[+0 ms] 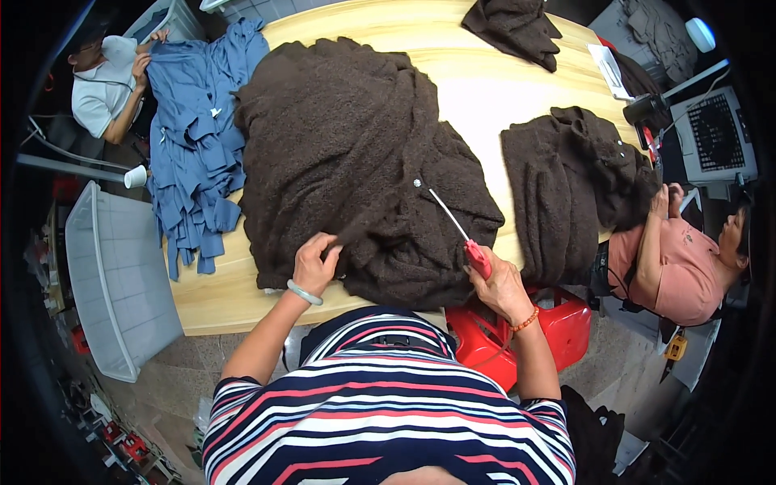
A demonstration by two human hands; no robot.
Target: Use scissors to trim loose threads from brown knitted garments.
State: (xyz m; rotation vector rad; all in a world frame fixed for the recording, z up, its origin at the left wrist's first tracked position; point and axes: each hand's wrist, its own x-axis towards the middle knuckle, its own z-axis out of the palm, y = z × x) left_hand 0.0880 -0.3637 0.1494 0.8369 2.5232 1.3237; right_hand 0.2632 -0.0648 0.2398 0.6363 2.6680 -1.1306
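Spread in front of me on the wooden table is a large heap of dark brown fleecy garments [331, 137]. At the near left of the heap, my left hand [315, 263], with a pale bangle at the wrist, pinches a fold of the brown fabric between thumb and fingers. My right hand [503, 288], wearing a beaded bracelet, is closed round the red handle of a pair of scissors [450, 214]. Their long thin metal blades look closed and point up and left over the fabric. Close to the tip, a small round white spot [418, 183] shows on the brown cloth.
Blue garments [198, 121] cover the table's left end, where a co-worker [105, 81] handles them. More brown garments [558, 186] lie at right beside a seated co-worker [671, 263]. A white bin [109, 279] stands left; a red stool [566, 327] is under the table edge.
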